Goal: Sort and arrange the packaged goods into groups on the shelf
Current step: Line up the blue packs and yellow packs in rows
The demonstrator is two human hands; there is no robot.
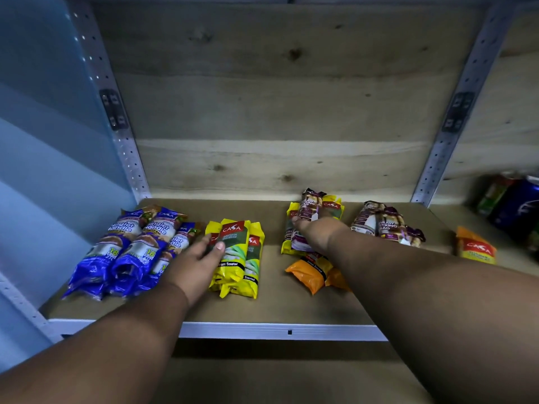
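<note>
Both arms reach onto a brown shelf (285, 298) with a white front edge and a wooden back wall.

At the far left lies a group of blue packs (128, 252), side by side and touching, their length running front to back. Just right of them sits a stack of yellow packs (242, 269), three showing, one on top of the others.

The left hand (195, 263) lies between these two groups, palm down with fingers loosely spread. Its thumb tip rests on the top yellow pack and its fingers touch the edge of the nearest blue pack. It grips nothing.

Further right is a mixed pile (309, 228): yellow packs below, a purple pack (310, 204) on top. The right hand (313, 230) is on this pile, its fingers closed on the purple pack. How firmly it holds, I cannot tell, as the fingertips are hidden.

In front of the pile, partly under the right forearm, lie orange packs (309, 275). Right of the pile, apart from it, two more purple packs (385, 223) lie together. Near the right edge sits a single orange-yellow pack (475, 246), and beyond it, dark cans (513, 205) stand in the next bay.
</note>
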